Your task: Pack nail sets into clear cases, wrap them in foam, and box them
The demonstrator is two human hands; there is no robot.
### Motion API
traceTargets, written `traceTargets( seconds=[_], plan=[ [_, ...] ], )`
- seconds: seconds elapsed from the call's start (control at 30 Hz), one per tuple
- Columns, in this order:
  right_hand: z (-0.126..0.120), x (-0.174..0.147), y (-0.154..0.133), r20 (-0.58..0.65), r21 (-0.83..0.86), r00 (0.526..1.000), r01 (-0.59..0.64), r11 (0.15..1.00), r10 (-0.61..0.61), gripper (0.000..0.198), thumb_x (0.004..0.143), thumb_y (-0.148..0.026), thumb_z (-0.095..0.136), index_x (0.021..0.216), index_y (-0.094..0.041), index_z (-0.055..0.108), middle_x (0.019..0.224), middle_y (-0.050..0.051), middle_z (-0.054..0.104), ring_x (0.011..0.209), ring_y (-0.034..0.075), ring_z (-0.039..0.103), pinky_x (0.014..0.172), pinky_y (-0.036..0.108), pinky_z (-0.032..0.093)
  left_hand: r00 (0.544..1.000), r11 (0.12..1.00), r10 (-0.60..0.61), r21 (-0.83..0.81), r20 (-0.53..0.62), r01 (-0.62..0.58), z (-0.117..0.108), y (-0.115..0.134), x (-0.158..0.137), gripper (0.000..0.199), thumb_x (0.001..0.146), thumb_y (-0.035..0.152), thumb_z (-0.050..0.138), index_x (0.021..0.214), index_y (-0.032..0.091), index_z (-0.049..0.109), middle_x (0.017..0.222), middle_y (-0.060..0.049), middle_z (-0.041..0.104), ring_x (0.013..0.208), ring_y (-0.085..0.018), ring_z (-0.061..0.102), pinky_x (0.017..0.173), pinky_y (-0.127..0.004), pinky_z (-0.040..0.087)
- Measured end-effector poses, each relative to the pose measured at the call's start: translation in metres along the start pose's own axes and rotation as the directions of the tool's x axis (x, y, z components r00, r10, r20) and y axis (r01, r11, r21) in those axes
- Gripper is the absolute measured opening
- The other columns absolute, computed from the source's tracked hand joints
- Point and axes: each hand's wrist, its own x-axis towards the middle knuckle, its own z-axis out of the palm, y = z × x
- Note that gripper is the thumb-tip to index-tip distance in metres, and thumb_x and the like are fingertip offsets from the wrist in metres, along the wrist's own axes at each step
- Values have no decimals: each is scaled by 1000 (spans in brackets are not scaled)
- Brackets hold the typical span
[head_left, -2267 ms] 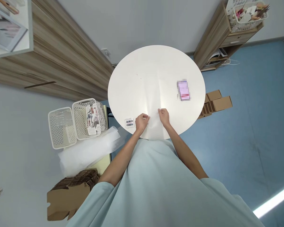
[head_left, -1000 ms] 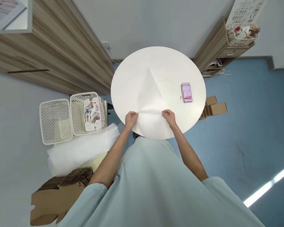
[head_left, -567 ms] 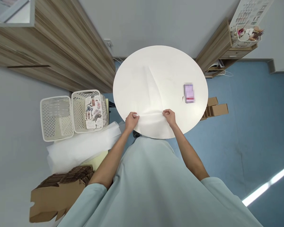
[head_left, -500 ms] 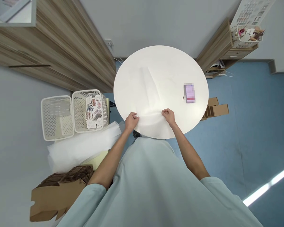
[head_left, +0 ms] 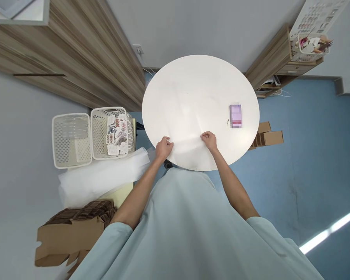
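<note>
A thin, translucent white packing sheet lies over the white round table, its outline hard to make out against the top. My left hand pinches the sheet's near left side close to the table's front edge. On the other side, my right hand has thumb and fingertips pressed together on the sheet's right edge. To the right of my right hand lies a small purple box, blurred out, with a tiny dark item beside it.
To my left stand two white plastic baskets, the nearer one holding small printed cards. A roll of white wrapping sheet and flattened brown cartons lie below them. Small cardboard boxes sit on the floor right of the table.
The sheet looks flatter, and its raised fold beyond my hands has faded against the table. My hands keep their pinch with hardly any movement; the whole view has shifted slightly.
</note>
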Motion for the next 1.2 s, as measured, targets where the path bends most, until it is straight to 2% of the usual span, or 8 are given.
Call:
traceTargets(
  seconds=[0.3,0.37,0.43,0.57,0.73,0.83,0.97,1.2],
  plan=[
    [-19,-16,26,-78,-7,996,-30,1000,30,19,79,-40,74,85,-25,65,88,3,76,81,22,69,82,36,55,999,998,51,-21,-1,-51,-2,4,10,42,98,30,60,140,24,61,115,-6,78,98,-26,75,92,-39,57],
    [-22,-14,27,-96,-22,995,-32,999,30,20,80,-41,75,85,-24,65,89,4,76,82,23,70,83,36,55,992,993,116,13,-42,-115,-6,-4,9,42,99,31,59,140,23,62,122,-9,75,103,-27,73,95,-43,58],
    [-25,-9,26,-110,-33,994,-32,999,28,20,80,-41,75,85,-24,65,89,4,76,82,23,70,83,36,54,974,974,217,77,-69,-212,-11,-16,7,41,97,32,62,137,23,64,131,-12,70,117,-31,68,104,-47,56],
    [-29,3,21,-141,-60,990,-39,997,30,20,81,-40,75,86,-24,64,90,4,76,82,22,69,83,36,53,918,900,394,184,49,-396,-19,-44,2,50,88,36,74,136,23,66,142,-14,63,136,-37,55,117,-53,49],
    [-28,16,17,-156,-103,987,-39,994,23,19,82,-40,74,87,-24,64,91,4,77,87,23,70,84,36,52,874,834,460,261,158,-486,-24,-60,-3,62,86,24,71,147,22,60,155,-14,57,143,-39,50,122,-56,44],
    [-26,20,15,-158,-133,987,-42,990,20,18,83,-39,73,88,-25,63,92,5,77,89,24,70,84,36,51,888,847,432,265,160,-460,-23,-53,-8,65,86,23,70,149,22,57,154,-14,58,143,-38,50,121,-55,45],
    [-24,20,13,-157,-151,988,-26,988,2,19,85,-40,72,88,-25,62,96,6,77,90,24,69,84,36,51,887,863,434,211,154,-459,-12,-30,-20,66,88,28,73,152,23,55,155,-12,58,145,-36,49,122,-52,45],
    [-26,-4,15,-177,-177,984,-19,984,-13,24,86,-45,72,94,-25,61,102,8,77,95,25,69,86,36,52,780,787,541,139,315,-602,36,15,-33,66,89,24,72,152,24,55,156,-11,58,144,-35,50,121,-50,45]
  ],
)
